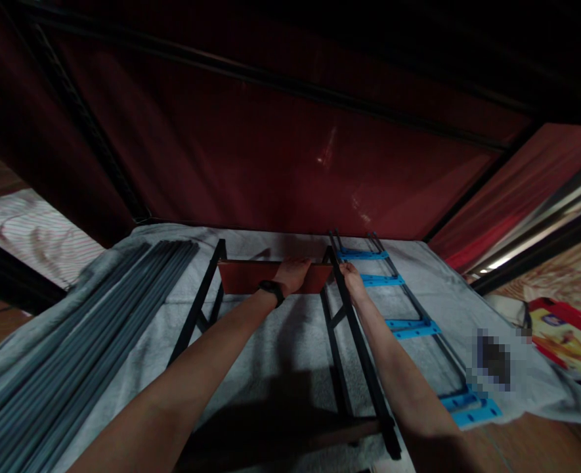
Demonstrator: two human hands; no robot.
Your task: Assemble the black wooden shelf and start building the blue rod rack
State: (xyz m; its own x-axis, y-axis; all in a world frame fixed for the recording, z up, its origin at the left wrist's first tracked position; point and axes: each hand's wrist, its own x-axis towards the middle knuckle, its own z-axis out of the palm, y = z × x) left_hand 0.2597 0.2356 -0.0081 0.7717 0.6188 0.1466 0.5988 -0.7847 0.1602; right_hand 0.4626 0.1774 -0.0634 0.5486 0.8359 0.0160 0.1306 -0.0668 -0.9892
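Observation:
A black ladder-like frame [356, 341] lies before me on a pale cloth, with a reddish-brown board [241, 276] set across its far end. My left hand [293, 276], a dark band on its wrist, is closed over the board's upper edge right of its middle; its fingertips are partly hidden. My right hand [352, 279] is closed at the outer side of the frame's right rail, close to the board's right end. Nearer me, a second brown crosspiece [334, 433] lies in shadow between the rails.
Several long grey tubes [98, 335] lie bundled on the cloth [255, 355] at left. Right of the frame lies a dark rack with blue crosspieces [413, 328]. A dark red panel [280, 151] rises behind. A red and yellow package [566, 335] sits at far right, beside a pixelated patch.

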